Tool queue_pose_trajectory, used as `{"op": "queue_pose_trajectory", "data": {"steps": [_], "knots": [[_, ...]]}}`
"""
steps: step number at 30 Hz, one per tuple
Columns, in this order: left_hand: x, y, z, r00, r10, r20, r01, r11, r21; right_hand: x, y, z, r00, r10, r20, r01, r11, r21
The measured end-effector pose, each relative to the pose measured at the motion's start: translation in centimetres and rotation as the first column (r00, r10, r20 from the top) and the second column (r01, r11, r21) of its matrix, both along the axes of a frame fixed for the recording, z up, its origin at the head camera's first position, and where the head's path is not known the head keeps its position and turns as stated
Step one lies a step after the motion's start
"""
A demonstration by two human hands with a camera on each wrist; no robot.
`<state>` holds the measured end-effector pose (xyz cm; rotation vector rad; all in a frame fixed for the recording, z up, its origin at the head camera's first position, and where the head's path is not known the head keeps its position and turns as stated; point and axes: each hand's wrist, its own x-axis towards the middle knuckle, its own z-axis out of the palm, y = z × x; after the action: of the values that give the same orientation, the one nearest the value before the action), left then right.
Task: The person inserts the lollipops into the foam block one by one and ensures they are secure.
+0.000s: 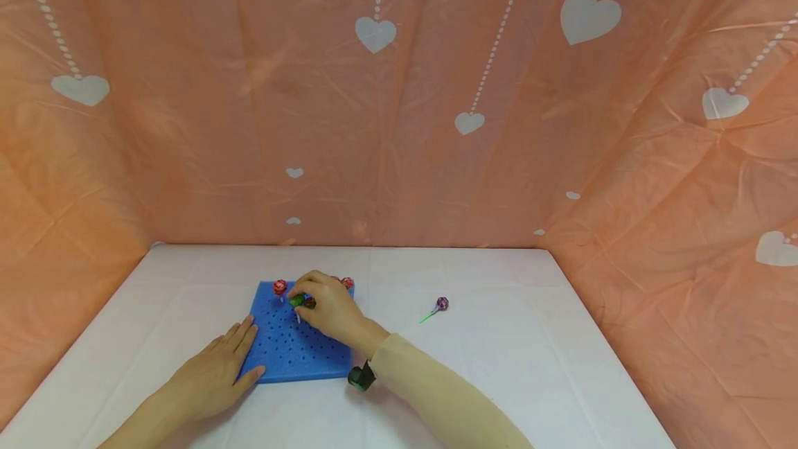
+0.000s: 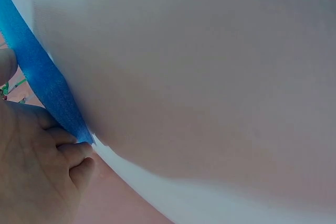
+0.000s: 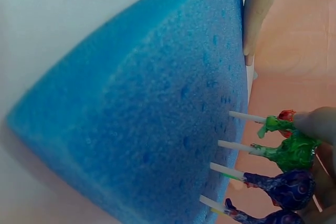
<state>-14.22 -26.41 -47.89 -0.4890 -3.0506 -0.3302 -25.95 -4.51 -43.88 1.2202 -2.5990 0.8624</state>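
In the head view a blue foam block (image 1: 293,359) dotted with small holes lies on the table. My left hand (image 1: 215,369) rests along its left side, fingers straight and thumb at the near left corner. Over the block's far half, my right hand (image 1: 330,307) pinches a green-wrapped lollipop (image 1: 297,300), white stick pointing down. The right wrist view has its fingertips by the green wrappers (image 3: 278,124), beside a second green lollipop (image 3: 296,153). Dark purple lollipops (image 3: 294,188) stand in the foam close by. A red lollipop (image 1: 280,287) stands near the far left corner.
A purple lollipop (image 1: 442,303) with a green stick lies on the white table (image 1: 499,366) right of the block. Another red lollipop (image 1: 347,283) stands at the far right corner. Orange cloth (image 1: 405,179) with white hearts hangs behind and at the sides.
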Motion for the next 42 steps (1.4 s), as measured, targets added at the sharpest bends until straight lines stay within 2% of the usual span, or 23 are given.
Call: {"op": "queue_pose_trajectory", "data": {"steps": [9, 17, 24, 30, 36, 42], "knots": [[0.0, 0.2, 0.3, 1.000, -0.002, 0.014, 0.002, 1.000, -0.022, 0.0, 0.1, 0.3, 1.000, -0.020, 0.020, 0.018, 0.995, 0.094], [0.0, 0.3, 0.2, 1.000, -0.004, 0.025, 0.004, 1.000, -0.009, 0.1, 0.3, 0.5, 0.999, -0.024, 0.042, 0.020, 0.994, 0.109], [0.0, 0.4, 0.1, 0.999, -0.001, 0.035, 0.001, 1.000, -0.006, 0.2, 0.7, 0.5, 0.999, 0.001, 0.038, -0.004, 0.996, 0.084], [0.1, 0.5, -0.1, 1.000, -0.003, 0.021, 0.004, 1.000, -0.006, 0.6, 1.3, 0.7, 1.000, 0.019, -0.002, -0.019, 0.998, 0.065], [0.1, 0.4, 0.0, 1.000, 0.002, 0.023, -0.002, 1.000, -0.010, 0.9, 2.5, 0.9, 1.000, 0.003, -0.019, -0.002, 1.000, 0.008], [0.2, 0.3, 0.1, 0.998, 0.018, 0.054, -0.017, 1.000, -0.013, 0.9, 4.1, 1.1, 1.000, -0.011, -0.023, 0.010, 0.998, -0.064]]}}
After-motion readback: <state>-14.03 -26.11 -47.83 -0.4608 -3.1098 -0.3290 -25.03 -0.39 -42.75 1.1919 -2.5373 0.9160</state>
